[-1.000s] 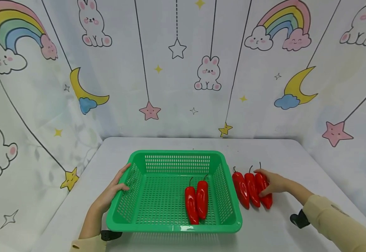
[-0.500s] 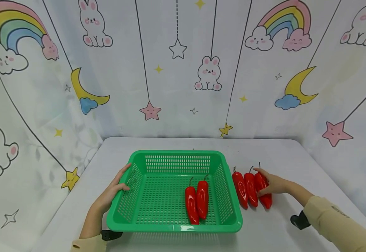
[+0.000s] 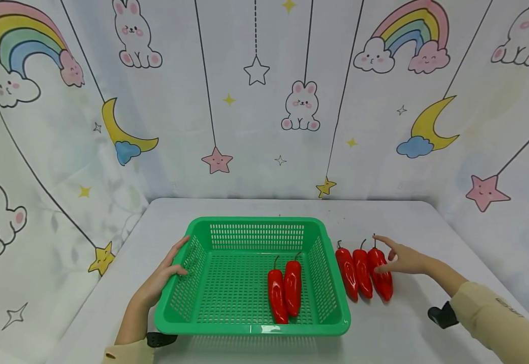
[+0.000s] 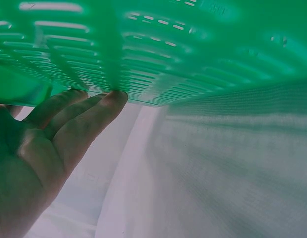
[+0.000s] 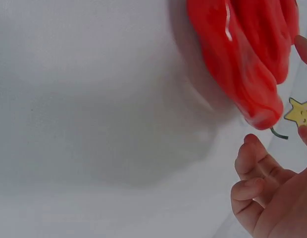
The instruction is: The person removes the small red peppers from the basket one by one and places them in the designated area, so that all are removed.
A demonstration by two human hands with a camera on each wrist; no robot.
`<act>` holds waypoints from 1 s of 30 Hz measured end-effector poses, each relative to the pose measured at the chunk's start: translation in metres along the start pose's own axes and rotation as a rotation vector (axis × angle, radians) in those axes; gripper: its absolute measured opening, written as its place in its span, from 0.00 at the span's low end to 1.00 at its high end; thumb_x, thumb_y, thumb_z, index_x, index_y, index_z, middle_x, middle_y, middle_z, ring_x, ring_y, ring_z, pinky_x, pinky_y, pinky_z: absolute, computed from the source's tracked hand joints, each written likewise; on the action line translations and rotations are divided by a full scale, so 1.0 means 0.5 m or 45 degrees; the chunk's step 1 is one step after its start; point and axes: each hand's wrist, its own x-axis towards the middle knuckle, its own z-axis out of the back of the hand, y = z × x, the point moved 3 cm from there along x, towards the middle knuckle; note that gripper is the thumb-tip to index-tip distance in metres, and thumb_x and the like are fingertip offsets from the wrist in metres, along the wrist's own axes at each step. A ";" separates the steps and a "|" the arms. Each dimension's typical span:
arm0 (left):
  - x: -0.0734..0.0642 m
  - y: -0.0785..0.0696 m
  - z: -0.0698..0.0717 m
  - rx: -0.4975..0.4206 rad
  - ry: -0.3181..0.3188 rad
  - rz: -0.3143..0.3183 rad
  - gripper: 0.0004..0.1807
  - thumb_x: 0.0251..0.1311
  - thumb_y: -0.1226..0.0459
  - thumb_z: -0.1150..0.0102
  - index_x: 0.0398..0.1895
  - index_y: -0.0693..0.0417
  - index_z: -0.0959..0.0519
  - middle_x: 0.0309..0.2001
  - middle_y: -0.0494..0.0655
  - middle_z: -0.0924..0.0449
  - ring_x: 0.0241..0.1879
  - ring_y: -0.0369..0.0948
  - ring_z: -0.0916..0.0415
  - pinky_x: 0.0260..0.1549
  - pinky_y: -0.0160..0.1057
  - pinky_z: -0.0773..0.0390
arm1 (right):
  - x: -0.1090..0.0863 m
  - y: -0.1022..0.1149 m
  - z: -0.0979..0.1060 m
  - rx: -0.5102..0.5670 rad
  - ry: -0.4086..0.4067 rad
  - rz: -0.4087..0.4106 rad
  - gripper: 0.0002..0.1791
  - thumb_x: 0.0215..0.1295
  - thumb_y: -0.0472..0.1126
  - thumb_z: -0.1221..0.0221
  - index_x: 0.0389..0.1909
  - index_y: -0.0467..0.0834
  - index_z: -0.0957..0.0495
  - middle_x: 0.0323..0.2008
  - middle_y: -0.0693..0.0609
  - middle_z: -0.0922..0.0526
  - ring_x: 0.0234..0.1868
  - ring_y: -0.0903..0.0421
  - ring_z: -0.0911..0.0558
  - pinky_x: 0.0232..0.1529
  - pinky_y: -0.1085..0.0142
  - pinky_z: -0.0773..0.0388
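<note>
A green slotted plastic basket (image 3: 250, 328) stands in the middle of the table, holding two red peppers (image 3: 277, 296) in its right half. My left hand (image 3: 157, 283) holds its left rim, thumb over the edge; in the left wrist view the fingers (image 4: 94, 116) lie nearly straight against the slotted outer wall. To the right of the basket, three red peppers lie side by side: a left one (image 3: 347, 273), a middle one (image 3: 363, 273) and a right one (image 3: 384, 285). My right hand (image 3: 405, 260) hovers over the right pepper's stem end, fingers spread and holding nothing.
The white table (image 3: 382, 217) extends behind and to the right of the basket. A cloth backdrop (image 3: 255, 126) printed with rabbits, moons and stars rises behind it and along both sides. The basket's right wall (image 3: 330, 275) stands close to the left loose pepper.
My right hand has loosened from the right pepper, spread its fingers and drawn slightly back to the right. The loose peppers shifted slightly. My left hand and the basket have stayed put.
</note>
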 end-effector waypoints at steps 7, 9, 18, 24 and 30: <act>0.000 0.000 -0.001 -0.002 0.008 0.000 0.44 0.51 0.70 0.56 0.72 0.37 0.59 0.70 0.57 0.66 0.60 0.62 0.51 0.40 0.47 0.29 | -0.015 0.017 0.020 -0.011 -0.028 0.021 0.53 0.44 0.53 0.34 0.67 0.38 0.50 0.42 0.37 0.30 0.40 0.47 0.28 0.32 0.56 0.24; 0.000 0.001 -0.001 -0.006 0.013 0.002 0.44 0.51 0.70 0.56 0.72 0.37 0.59 0.70 0.58 0.66 0.60 0.62 0.51 0.40 0.48 0.29 | -0.018 0.020 0.026 -0.018 -0.046 0.034 0.53 0.44 0.54 0.34 0.67 0.39 0.50 0.42 0.36 0.30 0.40 0.47 0.28 0.31 0.57 0.24; 0.000 0.002 -0.001 -0.010 0.019 0.000 0.44 0.52 0.69 0.56 0.72 0.37 0.59 0.70 0.58 0.66 0.60 0.62 0.50 0.40 0.48 0.29 | -0.025 0.048 0.067 -0.080 -0.209 0.116 0.51 0.47 0.56 0.36 0.68 0.41 0.49 0.43 0.36 0.28 0.34 0.51 0.25 0.27 0.61 0.23; -0.002 0.000 -0.001 0.001 0.021 -0.007 0.44 0.52 0.70 0.56 0.72 0.37 0.59 0.70 0.57 0.67 0.62 0.61 0.53 0.41 0.47 0.31 | -0.032 0.094 0.080 -0.065 -0.241 0.123 0.49 0.49 0.56 0.38 0.69 0.43 0.50 0.44 0.37 0.28 0.31 0.53 0.25 0.26 0.63 0.24; -0.002 -0.001 -0.001 -0.006 0.022 -0.003 0.44 0.52 0.70 0.56 0.72 0.37 0.59 0.70 0.56 0.67 0.62 0.61 0.53 0.41 0.47 0.31 | -0.029 0.140 0.082 -0.041 -0.279 0.145 0.50 0.50 0.55 0.37 0.70 0.45 0.51 0.46 0.38 0.28 0.31 0.54 0.25 0.26 0.64 0.24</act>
